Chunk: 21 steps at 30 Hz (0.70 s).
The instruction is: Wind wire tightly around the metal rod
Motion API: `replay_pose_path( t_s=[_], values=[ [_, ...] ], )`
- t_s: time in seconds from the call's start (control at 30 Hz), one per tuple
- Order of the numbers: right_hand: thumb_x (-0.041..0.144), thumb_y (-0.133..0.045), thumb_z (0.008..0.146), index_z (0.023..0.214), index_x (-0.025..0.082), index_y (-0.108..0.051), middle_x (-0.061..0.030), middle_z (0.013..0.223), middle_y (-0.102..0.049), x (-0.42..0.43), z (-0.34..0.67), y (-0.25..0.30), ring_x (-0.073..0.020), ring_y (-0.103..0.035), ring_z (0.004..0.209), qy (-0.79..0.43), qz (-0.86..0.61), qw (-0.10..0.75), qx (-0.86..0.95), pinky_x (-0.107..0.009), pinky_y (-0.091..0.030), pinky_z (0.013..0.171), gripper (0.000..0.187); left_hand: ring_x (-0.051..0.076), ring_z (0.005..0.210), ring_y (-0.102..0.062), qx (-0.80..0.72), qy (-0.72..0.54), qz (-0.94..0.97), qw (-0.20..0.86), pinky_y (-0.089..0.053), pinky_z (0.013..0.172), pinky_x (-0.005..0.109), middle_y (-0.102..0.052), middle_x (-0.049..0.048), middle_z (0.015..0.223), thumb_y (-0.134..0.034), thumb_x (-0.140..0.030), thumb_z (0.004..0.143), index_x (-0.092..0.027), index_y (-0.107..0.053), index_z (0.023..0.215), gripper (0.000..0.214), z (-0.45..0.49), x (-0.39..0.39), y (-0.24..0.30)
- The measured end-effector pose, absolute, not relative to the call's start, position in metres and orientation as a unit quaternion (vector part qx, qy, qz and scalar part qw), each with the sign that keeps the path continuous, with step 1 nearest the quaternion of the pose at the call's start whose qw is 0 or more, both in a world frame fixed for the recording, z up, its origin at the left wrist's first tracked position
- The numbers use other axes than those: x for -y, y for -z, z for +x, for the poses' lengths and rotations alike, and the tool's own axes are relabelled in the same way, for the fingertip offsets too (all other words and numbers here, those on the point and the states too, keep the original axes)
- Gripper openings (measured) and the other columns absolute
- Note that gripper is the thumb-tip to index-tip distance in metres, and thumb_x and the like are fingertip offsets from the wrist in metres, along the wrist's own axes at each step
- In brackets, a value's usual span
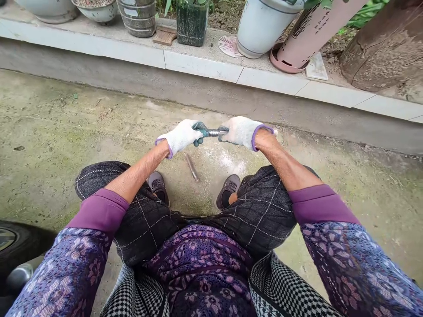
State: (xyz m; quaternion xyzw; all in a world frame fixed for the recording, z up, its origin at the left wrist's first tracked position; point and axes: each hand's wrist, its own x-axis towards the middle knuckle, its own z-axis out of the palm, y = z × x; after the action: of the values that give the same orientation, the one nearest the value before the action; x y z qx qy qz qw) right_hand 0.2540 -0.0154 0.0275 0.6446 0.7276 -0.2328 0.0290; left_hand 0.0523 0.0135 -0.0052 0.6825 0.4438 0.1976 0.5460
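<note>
Both my hands wear white gloves with dark green finger coating and purple cuffs, and they meet out in front of my knees. Between them runs a short shiny metal rod (215, 132), with a green section at its left end. My left hand (185, 135) has its fingers wrapped round the green end. At the other end, my right hand (240, 131) closes on the bare metal. What kind of tool the rod is I cannot tell. Below, a short rusty-looking rod (191, 167) lies on the concrete between my shoes. White powder (229, 162) is scattered beside it.
Ahead, a low tiled ledge (205, 66) carries several pots, among them a white pot (261, 28), a dark green planter (192, 24) and a tilted pink cylinder (319, 33). A large tree stump (380, 55) stands at right. A wheel (16, 242) sits at lower left.
</note>
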Motion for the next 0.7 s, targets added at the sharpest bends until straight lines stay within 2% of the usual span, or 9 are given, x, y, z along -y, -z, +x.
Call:
replay_pose_path(
  t_s=[0.1,0.27,0.37,0.43,0.5,0.57,0.63,0.7],
  values=[
    [0.025,-0.072,0.080,0.080,0.020,-0.071,0.0020,0.057,-0.050,0.016,0.255,-0.036,-0.0129,-0.045,0.054,0.223,0.661,-0.025,-0.716,-0.031,-0.032,0.055,0.005,0.010,0.051,-0.060,-0.442,-0.225,0.618,0.610,-0.051,0.056,0.024,-0.066,0.0005,0.057,-0.059,0.000,0.080,-0.011,-0.069,0.079,0.015,0.054,-0.012,0.006],
    [0.026,-0.075,0.080,0.094,0.014,-0.073,0.0010,0.062,-0.057,0.024,0.252,-0.047,-0.0088,-0.046,0.049,0.345,0.679,-0.161,-0.628,-0.025,-0.037,0.045,0.019,0.011,0.052,-0.064,-0.422,-0.238,0.572,0.662,-0.055,0.058,0.025,-0.069,0.0022,0.060,-0.055,0.002,0.083,-0.009,-0.070,0.086,0.020,0.048,-0.011,0.006],
    [0.029,-0.078,0.079,0.098,0.011,-0.073,0.0014,0.061,-0.055,0.028,0.252,-0.052,-0.0076,-0.043,0.048,0.414,0.649,-0.260,-0.583,-0.023,-0.037,0.040,0.027,0.011,0.053,-0.064,-0.403,-0.236,0.574,0.673,-0.055,0.059,0.026,-0.070,0.0024,0.062,-0.054,0.002,0.083,-0.010,-0.072,0.088,0.022,0.044,-0.012,0.007],
    [0.032,-0.079,0.078,0.103,0.011,-0.074,0.0023,0.061,-0.053,0.032,0.253,-0.056,-0.0073,-0.043,0.048,0.473,0.608,-0.281,-0.572,-0.022,-0.037,0.038,0.033,0.011,0.053,-0.063,-0.400,-0.237,0.584,0.666,-0.054,0.058,0.025,-0.069,0.0017,0.060,-0.054,0.001,0.083,-0.010,-0.072,0.086,0.022,0.042,-0.014,0.009],
    [0.033,-0.080,0.076,0.103,0.012,-0.075,0.0025,0.060,-0.054,0.036,0.255,-0.059,-0.0075,-0.043,0.048,0.532,0.566,-0.228,-0.587,-0.021,-0.037,0.038,0.035,0.011,0.052,-0.060,-0.405,-0.234,0.609,0.641,-0.050,0.056,0.024,-0.066,0.0004,0.057,-0.055,-0.001,0.082,-0.011,-0.071,0.081,0.019,0.040,-0.018,0.010],
    [0.034,-0.080,0.075,0.099,0.014,-0.076,0.0017,0.061,-0.057,0.039,0.256,-0.058,-0.0080,-0.045,0.047,0.561,0.532,-0.129,-0.621,-0.022,-0.036,0.039,0.031,0.010,0.053,-0.058,-0.404,-0.228,0.652,0.600,-0.047,0.055,0.022,-0.065,-0.0010,0.058,-0.059,-0.004,0.080,-0.012,-0.071,0.075,0.016,0.037,-0.021,0.011],
    [0.033,-0.078,0.076,0.095,0.015,-0.077,0.0005,0.062,-0.060,0.040,0.255,-0.053,-0.0089,-0.045,0.047,0.550,0.515,-0.038,-0.657,-0.022,-0.034,0.040,0.026,0.009,0.055,-0.057,-0.400,-0.215,0.693,0.559,-0.044,0.056,0.021,-0.066,-0.0023,0.060,-0.061,-0.005,0.077,-0.013,-0.073,0.074,0.015,0.035,-0.024,0.012],
    [0.031,-0.078,0.075,0.085,0.015,-0.077,0.0011,0.057,-0.058,0.038,0.254,-0.043,-0.0096,-0.043,0.045,0.517,0.530,0.008,-0.672,-0.023,-0.029,0.039,0.019,0.009,0.055,-0.057,-0.411,-0.194,0.715,0.531,-0.043,0.056,0.021,-0.065,-0.0032,0.059,-0.061,-0.006,0.076,-0.014,-0.075,0.075,0.016,0.034,-0.024,0.013]
  ],
)
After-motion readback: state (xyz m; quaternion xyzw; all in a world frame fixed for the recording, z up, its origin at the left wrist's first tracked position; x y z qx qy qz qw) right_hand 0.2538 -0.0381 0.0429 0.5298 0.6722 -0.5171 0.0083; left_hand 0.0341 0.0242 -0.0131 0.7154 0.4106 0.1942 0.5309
